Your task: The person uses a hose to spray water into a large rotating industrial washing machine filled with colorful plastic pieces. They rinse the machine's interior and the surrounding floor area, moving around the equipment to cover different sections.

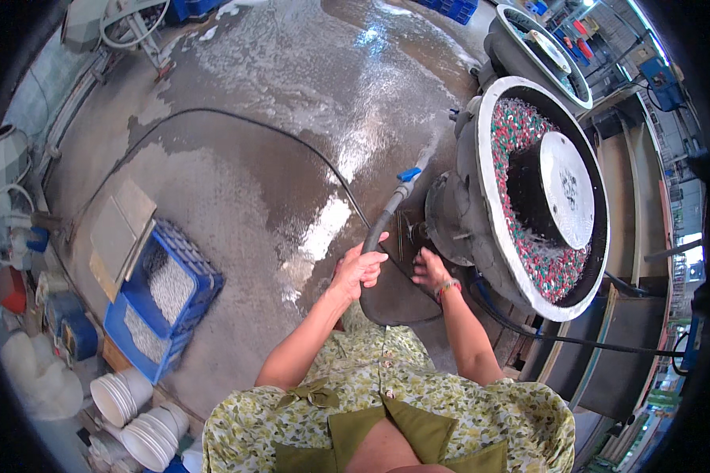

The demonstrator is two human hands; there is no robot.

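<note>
My left hand (357, 270) is wrapped round a grey hose (389, 210). A valve with a blue lever (409, 174) sits near the hose's far end, and water sprays from there toward the floor beside the machine. The lower part of the hose hangs in a loop in front of my body. My right hand (429, 269) is a little to the right, fingers loosely bent and apart, with nothing visible in it. Close by on the right stands a round vibratory tumbler bowl (487, 162), filled with small red, green and white pieces (521, 118).
A second round bowl machine (501, 55) stands behind the first. A black hose (248, 118) snakes across the wet floor (237, 213). At left are blue crates (185, 236) of white pellets, cardboard (122, 225) and stacked white buckets (122, 398). A cable (599, 343) runs right.
</note>
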